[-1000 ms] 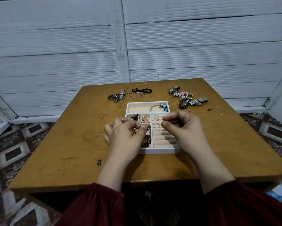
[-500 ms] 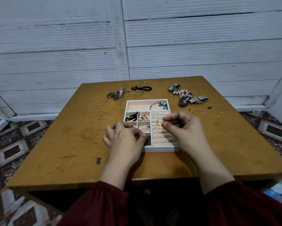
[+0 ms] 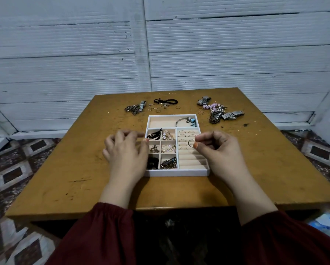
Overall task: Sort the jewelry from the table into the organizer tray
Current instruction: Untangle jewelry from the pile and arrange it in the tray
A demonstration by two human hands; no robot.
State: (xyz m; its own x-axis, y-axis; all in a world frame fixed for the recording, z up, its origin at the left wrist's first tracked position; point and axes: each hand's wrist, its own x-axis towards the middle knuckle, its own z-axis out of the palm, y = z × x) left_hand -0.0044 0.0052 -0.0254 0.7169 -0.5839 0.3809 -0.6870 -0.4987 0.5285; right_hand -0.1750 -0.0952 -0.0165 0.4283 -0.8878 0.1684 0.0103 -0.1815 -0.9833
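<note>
Ring (image 3: pixel 190 143) in a thumb-and-forefinger pinch of the right grip (image 3: pixel 219 152) — just above the ring rolls of the organizer tray (image 3: pixel 175 172). Left grip (image 3: pixel 125 152) curled against its left wall — holding anything or not, cannot tell. Loose jewelry (image 3: pixel 214 113) beyond both grips, on the counter (image 3: pixel 64 169).

The left hand (image 3: pixel 126 152) hides the left wall of the organizer tray (image 3: pixel 172 115), fingertips blurred (any hold unclear); the right hand (image 3: pixel 219 150) covers part of a ring (image 3: pixel 189 142).

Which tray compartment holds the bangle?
The wide far compartment; the bangle lies at its right end. It alone spans the tray.
</note>
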